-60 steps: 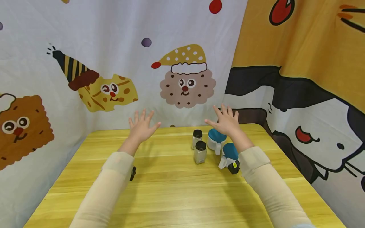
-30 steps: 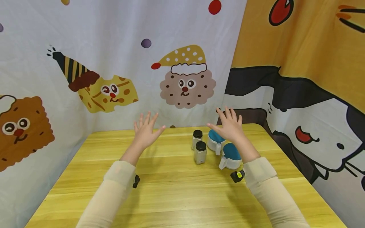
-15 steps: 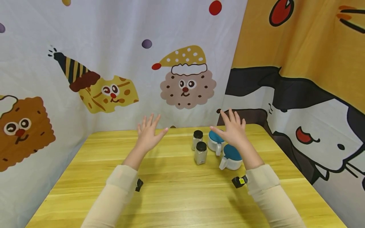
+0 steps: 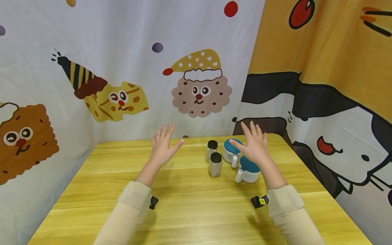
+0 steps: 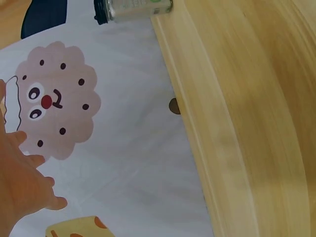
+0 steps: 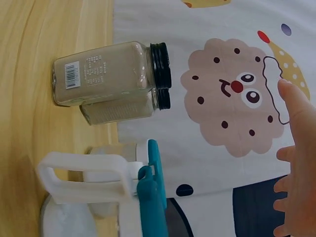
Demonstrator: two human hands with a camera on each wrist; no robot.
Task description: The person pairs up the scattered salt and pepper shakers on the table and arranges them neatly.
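In the head view, holding the left hand (image 4: 162, 148) raised over the far left part of the table (image 4: 183, 217), with fingers spread and gripping nothing. Also holding the right hand (image 4: 253, 145) raised, likewise with fingers spread and gripping nothing, overlapping parts of two teal lids from this angle. Showing, between the hands and nearer the right, a rear jar (image 4: 212, 154) and a front jar (image 4: 215, 167), both upright on the table with black lids. Showing, just right of these, a rear cup (image 4: 227, 156) and a front cup (image 4: 249, 176), both white and upright, with handles turned roughly toward the near side. Backed by a printed curtain (image 4: 116, 30). In the left wrist view, showing the left hand at the lower left edge, well apart from a jar cut off at the top. In the right wrist view, showing the right hand at the right edge, apart from both jars and from both cups below them, with one jar partly covering the other.
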